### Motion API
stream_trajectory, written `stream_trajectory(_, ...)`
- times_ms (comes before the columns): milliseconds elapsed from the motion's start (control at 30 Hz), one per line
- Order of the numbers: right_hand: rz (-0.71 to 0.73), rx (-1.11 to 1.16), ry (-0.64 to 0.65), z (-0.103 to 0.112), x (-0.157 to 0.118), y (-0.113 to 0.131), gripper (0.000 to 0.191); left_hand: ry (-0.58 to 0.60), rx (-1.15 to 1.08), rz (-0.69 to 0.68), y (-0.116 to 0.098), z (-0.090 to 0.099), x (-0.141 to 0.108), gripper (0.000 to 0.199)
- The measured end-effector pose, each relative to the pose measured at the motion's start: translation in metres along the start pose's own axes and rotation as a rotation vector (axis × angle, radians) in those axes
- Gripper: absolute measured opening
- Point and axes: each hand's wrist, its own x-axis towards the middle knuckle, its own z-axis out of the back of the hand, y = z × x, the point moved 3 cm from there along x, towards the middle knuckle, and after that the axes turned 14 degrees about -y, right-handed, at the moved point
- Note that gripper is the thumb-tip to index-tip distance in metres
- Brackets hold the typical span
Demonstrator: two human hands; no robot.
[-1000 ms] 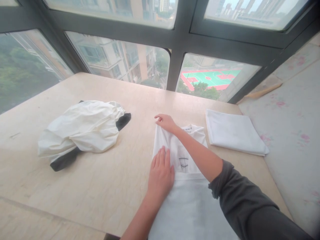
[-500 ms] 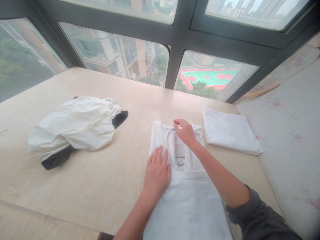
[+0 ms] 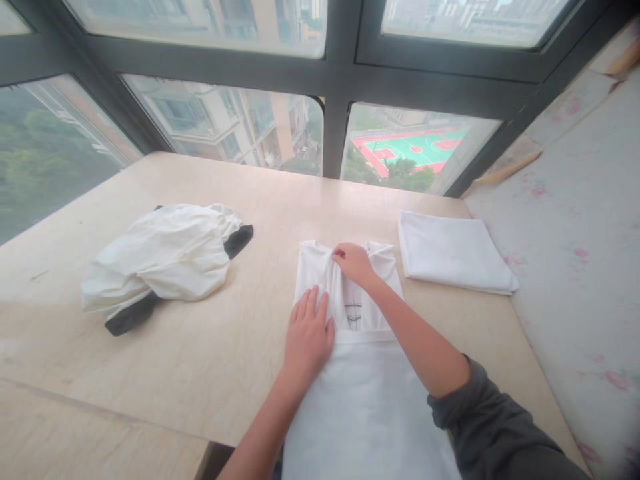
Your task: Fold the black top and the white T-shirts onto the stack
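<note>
A white T-shirt, partly folded, lies in front of me with its neck end toward the window. A straight hem crosses it, and dark printed lines show in the gap above that hem. My left hand rests flat on the shirt's left side, fingers stretched out. At the neck end, my right hand pinches the shirt's fabric between thumb and fingers, near the collar edge. The right forearm hides part of the shirt's right side.
A crumpled cream garment with black parts lies on the left of the stone-like tabletop. To the right sits a neatly folded white cloth, close to the flowered wall. Dark-framed windows border the far edge.
My right hand has shifted slightly left and closed its fingers on the fabric by the collar. The left hand stays flat on the shirt. The view has tilted up slightly.
</note>
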Motion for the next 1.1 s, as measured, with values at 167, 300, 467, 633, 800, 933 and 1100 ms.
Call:
stream_trajectory(167,0.04,-0.07,0.0,0.0,-0.011,-0.004,0.018,-0.013,-0.005,-0.002,0.001,0.0,0.001,0.049)
stream_trajectory(300,0.033,-0.103,-0.028,0.003,-0.019,-0.008,0.021,0.004,-0.001,-0.015,0.0,0.003,0.002,0.05)
stream_trajectory(467,0.058,-0.106,-0.091,0.008,-0.028,-0.008,0.028,0.019,0.012,0.001,0.004,0.007,0.021,0.046)
stream_trajectory(633,0.151,0.03,-0.256,0.029,-0.045,-0.023,0.029,0.002,0.008,-0.038,0.01,-0.012,0.064,0.047)
stream_trajectory(800,0.152,-0.018,-0.333,0.068,-0.045,-0.061,0.041,0.053,-0.007,-0.087,0.01,-0.044,0.082,0.054)
stream_trajectory(933,0.191,-0.132,-0.151,0.084,-0.023,-0.079,0.038,0.043,-0.012,-0.094,0.012,-0.05,0.081,0.054)
stream_trajectory(1100,0.225,-0.183,0.092,0.083,0.01,-0.083,0.031,0.027,-0.122,-0.035,0.007,-0.037,0.094,0.049)
